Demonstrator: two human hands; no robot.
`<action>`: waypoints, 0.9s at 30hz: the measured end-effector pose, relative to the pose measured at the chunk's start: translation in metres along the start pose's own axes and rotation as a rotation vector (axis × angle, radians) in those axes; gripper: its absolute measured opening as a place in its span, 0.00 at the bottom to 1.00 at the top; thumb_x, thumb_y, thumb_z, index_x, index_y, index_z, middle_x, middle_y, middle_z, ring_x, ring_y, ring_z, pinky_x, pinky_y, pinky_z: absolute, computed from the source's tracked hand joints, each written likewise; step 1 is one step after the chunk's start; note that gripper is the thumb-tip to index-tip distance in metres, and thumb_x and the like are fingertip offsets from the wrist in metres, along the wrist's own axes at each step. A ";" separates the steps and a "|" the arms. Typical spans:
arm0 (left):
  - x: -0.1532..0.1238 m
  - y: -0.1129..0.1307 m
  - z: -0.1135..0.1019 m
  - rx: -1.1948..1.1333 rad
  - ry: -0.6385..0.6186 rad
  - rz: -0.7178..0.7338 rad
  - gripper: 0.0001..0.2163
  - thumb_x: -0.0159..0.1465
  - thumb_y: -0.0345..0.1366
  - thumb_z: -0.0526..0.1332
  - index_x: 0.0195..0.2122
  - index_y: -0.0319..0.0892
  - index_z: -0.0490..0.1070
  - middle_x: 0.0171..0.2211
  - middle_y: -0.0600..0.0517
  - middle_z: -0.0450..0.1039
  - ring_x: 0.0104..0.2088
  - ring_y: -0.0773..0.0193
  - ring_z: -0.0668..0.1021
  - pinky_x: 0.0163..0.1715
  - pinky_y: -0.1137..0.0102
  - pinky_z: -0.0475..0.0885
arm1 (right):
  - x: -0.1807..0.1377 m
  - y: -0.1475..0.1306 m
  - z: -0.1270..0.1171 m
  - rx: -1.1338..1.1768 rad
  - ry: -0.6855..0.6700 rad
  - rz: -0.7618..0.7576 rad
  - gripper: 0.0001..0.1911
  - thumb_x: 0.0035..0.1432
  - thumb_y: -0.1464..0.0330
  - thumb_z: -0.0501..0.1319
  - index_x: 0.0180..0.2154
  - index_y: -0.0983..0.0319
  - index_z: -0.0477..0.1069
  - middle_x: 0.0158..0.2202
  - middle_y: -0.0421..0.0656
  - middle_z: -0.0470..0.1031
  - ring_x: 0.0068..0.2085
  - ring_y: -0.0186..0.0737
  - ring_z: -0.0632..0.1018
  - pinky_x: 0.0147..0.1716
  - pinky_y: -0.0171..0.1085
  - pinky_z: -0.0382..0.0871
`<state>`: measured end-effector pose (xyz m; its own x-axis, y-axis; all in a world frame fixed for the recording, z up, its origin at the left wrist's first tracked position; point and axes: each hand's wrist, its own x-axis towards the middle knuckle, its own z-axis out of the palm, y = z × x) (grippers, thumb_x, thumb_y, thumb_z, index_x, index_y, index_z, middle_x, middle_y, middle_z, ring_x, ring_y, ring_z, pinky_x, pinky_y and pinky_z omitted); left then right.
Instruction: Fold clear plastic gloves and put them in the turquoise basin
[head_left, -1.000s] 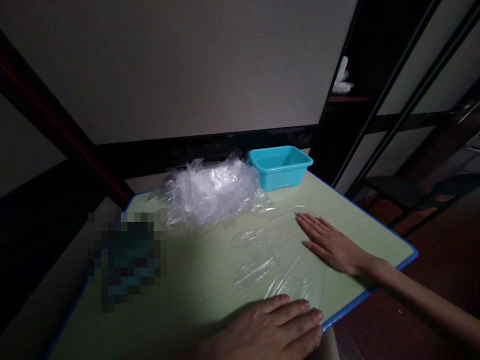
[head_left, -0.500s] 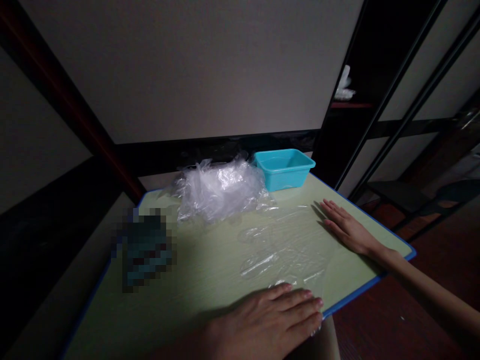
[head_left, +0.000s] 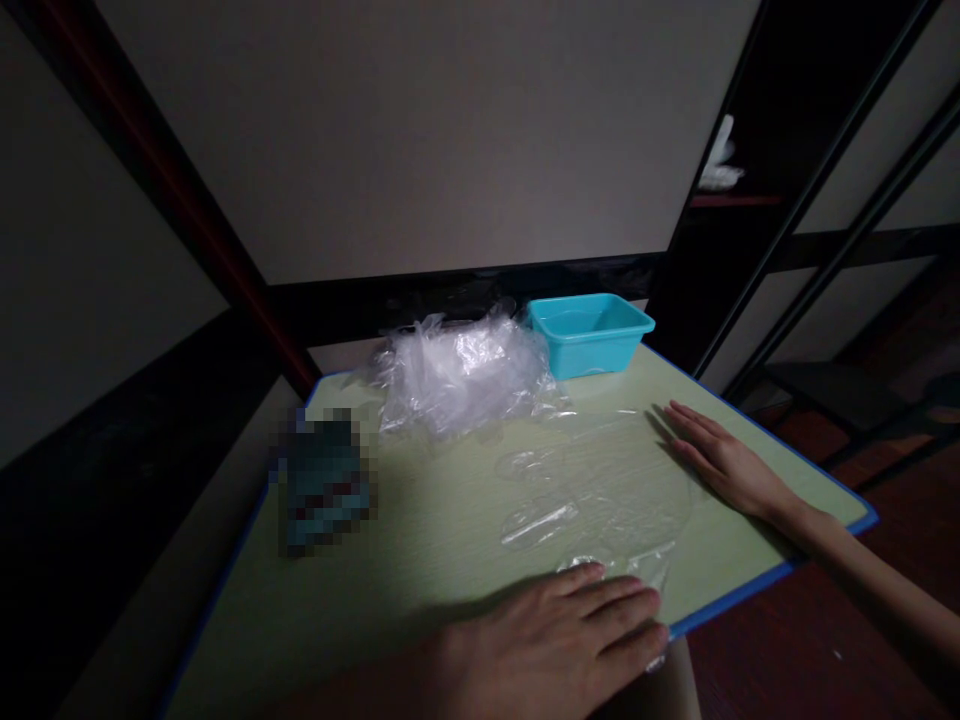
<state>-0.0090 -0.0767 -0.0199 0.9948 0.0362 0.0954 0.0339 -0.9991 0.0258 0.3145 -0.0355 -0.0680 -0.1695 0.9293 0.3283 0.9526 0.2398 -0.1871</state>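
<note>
A clear disposable plastic glove (head_left: 600, 495) lies spread on the pale green table, its finger parts toward the left. My left hand (head_left: 559, 640) rests flat, fingers stretched out, over the glove's near edge by the front of the table. On the far right side, my right hand (head_left: 724, 460) lies flat with fingers extended, beside the glove's right part; whether it touches the plastic I cannot tell. Behind the glove sits a crumpled heap of clear plastic (head_left: 469, 375), and a turquoise plastic basin (head_left: 592, 345) stands right of that heap.
The table (head_left: 420, 520) has a blue rim and stands against a panelled wall. A blurred-out dark teal item (head_left: 326, 485) is at its left edge. A dark chair (head_left: 840, 395) stands beyond the right side, and white plastic (head_left: 721, 165) lies on a shelf.
The camera view has turned slightly left, so everything sits farther right in the picture. Both hands stay flat in nearly the same places on the table.
</note>
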 end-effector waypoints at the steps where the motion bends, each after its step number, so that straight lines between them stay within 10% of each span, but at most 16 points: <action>1: 0.001 0.001 0.000 0.009 0.004 -0.006 0.18 0.68 0.34 0.44 0.57 0.37 0.55 0.60 0.50 0.55 0.60 0.65 0.57 0.58 0.69 0.50 | 0.000 0.000 0.000 0.001 0.007 0.000 0.27 0.63 0.58 0.44 0.59 0.65 0.54 0.61 0.51 0.55 0.60 0.48 0.58 0.57 0.48 0.56; 19: 0.021 0.007 0.013 -0.105 0.321 -0.161 0.03 0.61 0.32 0.56 0.32 0.40 0.67 0.45 0.53 0.71 0.48 0.66 0.70 0.60 0.64 0.48 | 0.002 -0.004 -0.005 0.018 0.040 -0.025 0.27 0.63 0.59 0.42 0.59 0.66 0.53 0.59 0.54 0.58 0.59 0.49 0.60 0.56 0.50 0.57; 27: 0.036 -0.016 -0.001 -0.324 0.553 -0.446 0.05 0.57 0.25 0.58 0.27 0.41 0.66 0.36 0.56 0.73 0.40 0.69 0.74 0.56 0.64 0.55 | 0.002 -0.007 -0.006 0.020 0.070 -0.019 0.27 0.64 0.59 0.42 0.59 0.67 0.53 0.59 0.54 0.57 0.59 0.47 0.59 0.57 0.49 0.55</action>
<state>0.0264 -0.0594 -0.0162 0.6984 0.5242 0.4872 0.3050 -0.8339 0.4600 0.3095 -0.0367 -0.0604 -0.1691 0.9027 0.3956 0.9441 0.2636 -0.1980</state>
